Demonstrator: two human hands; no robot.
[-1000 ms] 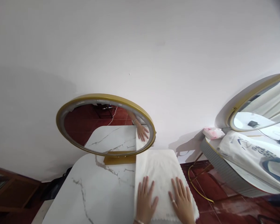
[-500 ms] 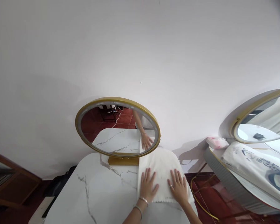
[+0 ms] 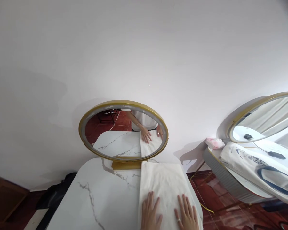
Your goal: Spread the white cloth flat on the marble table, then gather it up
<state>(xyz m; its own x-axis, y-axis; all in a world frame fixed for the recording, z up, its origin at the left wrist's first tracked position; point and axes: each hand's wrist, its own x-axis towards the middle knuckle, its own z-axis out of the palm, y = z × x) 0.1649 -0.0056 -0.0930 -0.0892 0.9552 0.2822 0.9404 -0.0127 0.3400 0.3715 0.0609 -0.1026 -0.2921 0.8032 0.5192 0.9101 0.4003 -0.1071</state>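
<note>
A white cloth (image 3: 165,179) with a scalloped edge lies spread on the right part of the marble-patterned table (image 3: 105,198). My left hand (image 3: 150,212) rests flat near the cloth's left side, fingers spread. On its right side my right hand (image 3: 187,213) also lies flat with the fingers apart, a ring on one of them. Both palms press on the fabric, and neither hand grips it. The wrists are cut off by the bottom of the view. Slight wrinkles run across the cloth beyond my fingers.
A gold-rimmed oval mirror (image 3: 123,103) stands at the table's back on a gold base (image 3: 126,165). To the right, a second table (image 3: 227,172) bears a printed white bag or cloth (image 3: 254,163), a pink-white tissue pack (image 3: 214,143) and another mirror (image 3: 266,119). A black item (image 3: 55,195) lies at left.
Both hands have slid toward me over the table, and the cloth has come nearer with them. Its far edge now shows in front of the mirror. The view has shifted slightly right.
</note>
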